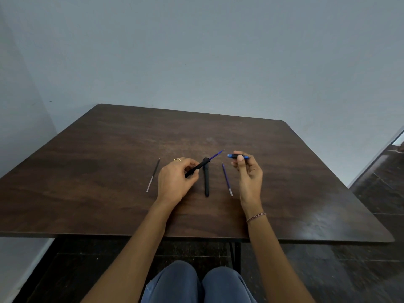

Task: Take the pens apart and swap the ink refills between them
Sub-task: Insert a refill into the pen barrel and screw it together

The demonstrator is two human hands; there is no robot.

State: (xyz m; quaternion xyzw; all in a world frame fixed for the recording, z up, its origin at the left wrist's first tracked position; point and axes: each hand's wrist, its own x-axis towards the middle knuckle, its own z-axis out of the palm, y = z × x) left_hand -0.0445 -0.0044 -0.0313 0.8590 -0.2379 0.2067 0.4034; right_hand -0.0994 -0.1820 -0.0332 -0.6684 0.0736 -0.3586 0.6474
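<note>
Black barrel (197, 167) gripped in my left hand (175, 182), fingers curled round it, blue refill (216, 154) poking out its far end. The refill looks thin, light and bendy, so I'd grip the stiff barrel, not the rod. My right hand (249, 173) pinches a short blue pen piece (237, 156). Flat on the table (306, 182): black pen part (206, 182), second blue refill (227, 179), dark refill (153, 175). How deep the refill is seated is hidden, and my fingers half cover the blue piece.

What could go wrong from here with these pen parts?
The inserted blue refill juts far out of the black barrel in the left hand; it may bend or slip out. The loose blue refill lies beside the right hand, which holds a blue pen piece and might knock it rolling.
</note>
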